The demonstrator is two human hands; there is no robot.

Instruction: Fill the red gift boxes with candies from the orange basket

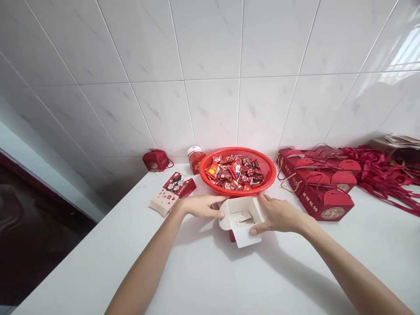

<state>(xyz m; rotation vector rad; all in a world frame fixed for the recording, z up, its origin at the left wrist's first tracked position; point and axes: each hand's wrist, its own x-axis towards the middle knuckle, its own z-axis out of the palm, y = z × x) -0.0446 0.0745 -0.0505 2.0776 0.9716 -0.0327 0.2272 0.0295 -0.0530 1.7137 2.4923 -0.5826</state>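
Observation:
A small gift box [245, 236], white inside and red outside, stands on the white table with its top flaps folded outward. White bottom tabs show inside it. My left hand [205, 206] is closed on the box's left flap, thumb on the white face. On the other side, my right hand [280, 213] grips the box's right wall, its thumb lying over the front flap. Right behind the box sits a red plastic basket [269, 183] full of wrapped candies [234, 171]. The fingers behind the flaps are partly hidden.
Several closed red gift boxes [324, 203] stand in rows at the right, beside a heap of red ribbons [377, 168]. Left of the basket are a red-and-white jar [196, 159], a red printed box [180, 184], a cream packet [164, 201] and a small red box [155, 160]. A tiled wall [213, 113] rises behind.

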